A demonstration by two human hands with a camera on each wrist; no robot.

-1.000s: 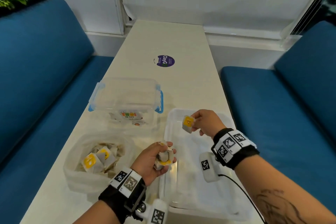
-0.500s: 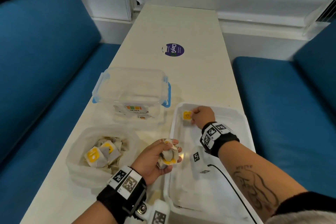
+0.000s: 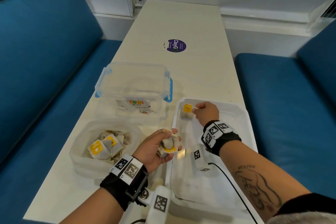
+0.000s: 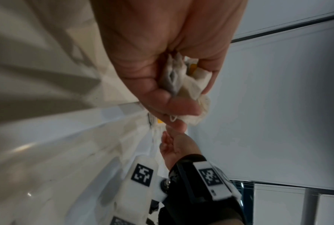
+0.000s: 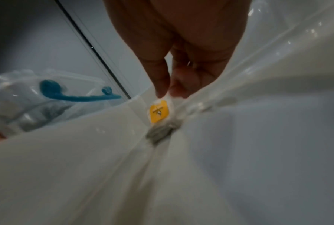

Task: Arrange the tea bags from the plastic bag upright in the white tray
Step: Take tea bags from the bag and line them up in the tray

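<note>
Landmark: the white tray (image 3: 241, 114), at the near right of the table (image 3: 196, 71).

Far left of the tray sits the plastic bag (image 3: 81, 162), open at the top, with loose tea bags (image 3: 104, 148) piled inside, yellow tags showing. Behind the bag, left of the tray's far corner, stands a clear lidded box (image 3: 134, 85) with blue clips.

Just off the tray's left rim, your left hand (image 3: 154, 148) hovers palm up, fingers curled round a bunch of tea bags (image 3: 168, 145). The left wrist view confirms it: thumb and fingers clamped on the crumpled bunch (image 4: 183, 85). How many bags are in it cannot be told.

Inside the tray, at its far left corner, one tea bag (image 3: 187, 113) stands upright against the wall, yellow tag on top. Your right hand (image 3: 206, 112) is right beside it, over the tray's far end. In the right wrist view the thumb and forefinger (image 5: 161, 76) pinch the top edge of that tea bag (image 5: 159, 113), its lower end down in the tray corner (image 5: 104, 137).

A purple round sticker (image 3: 176, 45) lies on the table well beyond the tray's far edge. Blue seats (image 3: 291, 107) flank the table on both sides.
</note>
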